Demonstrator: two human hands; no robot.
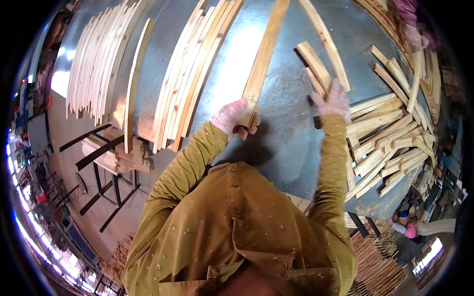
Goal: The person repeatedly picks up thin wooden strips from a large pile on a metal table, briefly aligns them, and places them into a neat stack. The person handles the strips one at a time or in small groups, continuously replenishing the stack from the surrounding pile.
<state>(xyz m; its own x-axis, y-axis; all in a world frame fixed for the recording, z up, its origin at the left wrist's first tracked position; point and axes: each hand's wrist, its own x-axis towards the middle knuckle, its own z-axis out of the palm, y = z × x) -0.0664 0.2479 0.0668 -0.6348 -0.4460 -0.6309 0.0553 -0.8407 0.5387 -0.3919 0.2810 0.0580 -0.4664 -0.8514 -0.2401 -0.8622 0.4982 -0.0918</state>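
Observation:
My left hand (pixel 233 117), in a pale thin glove with pinkish patches, is closed around the near end of a long wooden strip (pixel 266 52). The strip runs away from me across the metal table (pixel 284 103). My right hand (pixel 333 102), gloved the same way, is at the near ends of two short wooden pieces (pixel 314 64), its thumb and fingers spread apart. Beyond its fingertips lies another long wooden strip (pixel 327 37). How firmly the right hand touches the short pieces is not clear.
Left of me lie a row of strips (pixel 195 74), a single strip (pixel 137 86) and a larger row (pixel 101 61). A jumbled heap of short pieces (pixel 390 143) covers the table's right side. Another person's pink sleeve (pixel 406 11) shows at far right. A black metal frame (pixel 101 150) stands lower left.

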